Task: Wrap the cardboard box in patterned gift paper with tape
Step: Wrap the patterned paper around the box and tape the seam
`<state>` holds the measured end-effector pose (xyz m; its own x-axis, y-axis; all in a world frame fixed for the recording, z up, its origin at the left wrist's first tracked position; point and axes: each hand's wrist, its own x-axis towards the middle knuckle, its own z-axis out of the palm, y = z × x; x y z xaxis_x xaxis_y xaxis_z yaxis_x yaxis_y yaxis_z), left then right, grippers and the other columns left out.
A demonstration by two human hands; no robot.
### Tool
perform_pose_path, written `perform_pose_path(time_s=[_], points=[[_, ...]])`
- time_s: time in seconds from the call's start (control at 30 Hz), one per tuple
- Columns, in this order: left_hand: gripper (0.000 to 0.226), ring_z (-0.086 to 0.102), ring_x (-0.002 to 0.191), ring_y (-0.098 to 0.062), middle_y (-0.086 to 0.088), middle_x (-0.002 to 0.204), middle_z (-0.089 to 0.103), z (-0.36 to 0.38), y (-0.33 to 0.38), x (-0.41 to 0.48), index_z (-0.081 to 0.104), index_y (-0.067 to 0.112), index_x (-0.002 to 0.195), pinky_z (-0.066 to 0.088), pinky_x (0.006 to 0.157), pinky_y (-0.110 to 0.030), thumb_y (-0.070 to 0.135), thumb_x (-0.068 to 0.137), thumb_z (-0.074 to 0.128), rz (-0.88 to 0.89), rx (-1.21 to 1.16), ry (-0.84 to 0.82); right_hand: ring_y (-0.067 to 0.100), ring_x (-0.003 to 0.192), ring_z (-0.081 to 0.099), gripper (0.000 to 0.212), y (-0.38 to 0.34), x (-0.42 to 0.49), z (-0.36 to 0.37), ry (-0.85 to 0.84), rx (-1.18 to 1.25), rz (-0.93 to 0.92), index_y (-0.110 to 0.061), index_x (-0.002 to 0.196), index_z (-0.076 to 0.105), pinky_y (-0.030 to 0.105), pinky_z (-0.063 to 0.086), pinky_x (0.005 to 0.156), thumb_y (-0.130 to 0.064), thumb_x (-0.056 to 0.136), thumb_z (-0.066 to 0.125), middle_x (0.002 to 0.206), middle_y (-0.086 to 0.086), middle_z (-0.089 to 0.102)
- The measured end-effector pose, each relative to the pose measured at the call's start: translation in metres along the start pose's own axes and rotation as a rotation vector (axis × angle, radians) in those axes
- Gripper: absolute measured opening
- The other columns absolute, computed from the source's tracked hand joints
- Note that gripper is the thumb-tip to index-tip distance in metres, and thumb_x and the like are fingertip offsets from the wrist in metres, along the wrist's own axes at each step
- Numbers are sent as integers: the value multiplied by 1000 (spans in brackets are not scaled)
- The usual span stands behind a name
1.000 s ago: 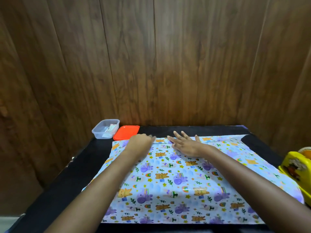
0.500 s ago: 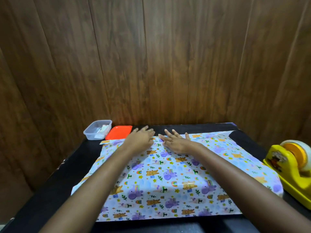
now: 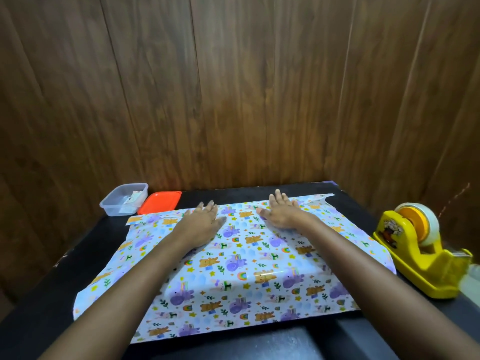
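A sheet of patterned gift paper [image 3: 233, 271], white with purple and orange cartoon animals, lies spread flat on the black table [image 3: 52, 294]. My left hand [image 3: 202, 222] presses flat on the paper near its far edge, left of centre, fingers straight. My right hand [image 3: 283, 211] lies flat on the far edge too, right of centre, fingers spread. A yellow tape dispenser [image 3: 420, 255] with a roll of clear tape stands at the right of the paper. No cardboard box is in view.
A clear plastic tub [image 3: 123, 200] sits at the table's far left corner, with its orange lid [image 3: 159, 202] lying beside it. A brown wood-panel wall [image 3: 233, 87] closes the back and both sides. The paper's near edge overhangs the table front.
My hands have slid apart along the far edge of the paper, the left one leftward and the right one rightward. The view has shifted, bringing the tape dispenser fully in.
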<state>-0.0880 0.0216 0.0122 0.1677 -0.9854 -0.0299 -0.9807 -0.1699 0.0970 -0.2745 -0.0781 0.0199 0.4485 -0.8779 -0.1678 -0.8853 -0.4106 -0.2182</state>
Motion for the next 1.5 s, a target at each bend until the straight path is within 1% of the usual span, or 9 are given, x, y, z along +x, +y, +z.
perform_pose_path(time_s=[0.2, 0.43, 0.67, 0.77, 0.9, 1.0, 1.17, 1.37, 1.5], points=[[61, -4, 145, -19, 4, 158, -2, 3, -2, -9, 8, 19, 151, 2, 116, -47, 49, 100, 19, 6, -12, 2, 22, 145, -15, 59, -7, -7, 5, 37, -40, -32, -22, 151, -3, 46, -6, 115, -45, 101, 17, 158, 4, -17], [60, -1, 145, -22, 3, 158, -2, -1, 4, -15, 9, 15, 151, 8, 116, -48, 47, 101, 17, -22, 34, -10, 29, 145, -15, 67, -8, -9, 12, 87, -26, 123, -14, 152, -3, 47, -5, 117, -51, 99, 17, 157, 9, -16], [63, -2, 145, -26, 1, 158, -1, -2, 6, -16, 10, 15, 151, 7, 115, -52, 50, 99, 20, -52, 7, -39, 32, 145, -14, 58, -28, -21, 12, -20, -67, -142, -32, 151, 1, 54, -4, 113, -52, 99, 18, 159, -1, -11], [65, -3, 145, -27, 1, 159, -1, -3, 12, -18, 10, 14, 150, 4, 115, -54, 52, 98, 21, -72, 7, -40, 33, 145, 5, 55, -26, -18, 7, 74, -105, -155, -31, 148, 21, 53, 3, 113, -53, 98, 25, 158, 2, 11], [65, -2, 145, -27, -1, 159, 0, -6, 17, -20, 11, 13, 150, 4, 114, -53, 51, 99, 21, -67, 7, -32, 23, 130, 37, 45, -28, -1, -10, 178, -72, -323, -26, 132, 51, 36, 34, 103, -47, 93, 50, 138, 3, 48], [63, -4, 145, -25, -2, 159, -2, -3, 14, -19, 10, 14, 150, 2, 114, -52, 50, 99, 20, -46, -2, -20, 16, 125, 48, 43, -30, 7, -20, 104, 14, -421, -20, 129, 57, 23, 37, 93, -38, 91, 58, 138, -5, 52], [61, -7, 145, -18, 0, 158, -4, 0, 13, -21, 8, 15, 151, -4, 115, -48, 47, 100, 19, 15, 25, -3, 23, 109, 59, 31, -33, 26, -15, 219, -128, -473, -16, 122, 62, 35, 46, 91, -28, 98, 47, 122, 4, 65], [61, -9, 145, -17, 0, 158, -5, 1, 13, -23, 5, 17, 151, -4, 116, -48, 47, 100, 18, 17, -14, -20, 14, 115, 56, 35, -37, 28, -22, 59, 70, -540, -11, 124, 62, 26, 45, 97, -25, 92, 57, 133, -1, 57], [60, -16, 143, -17, 1, 158, -12, 3, 12, -23, 5, 17, 151, -10, 115, -47, 47, 100, 19, 47, 34, 68, 17, 104, 60, 33, -44, 30, -28, 80, -103, -559, -11, 121, 63, 25, 48, 85, -19, 91, 53, 125, 3, 62]])
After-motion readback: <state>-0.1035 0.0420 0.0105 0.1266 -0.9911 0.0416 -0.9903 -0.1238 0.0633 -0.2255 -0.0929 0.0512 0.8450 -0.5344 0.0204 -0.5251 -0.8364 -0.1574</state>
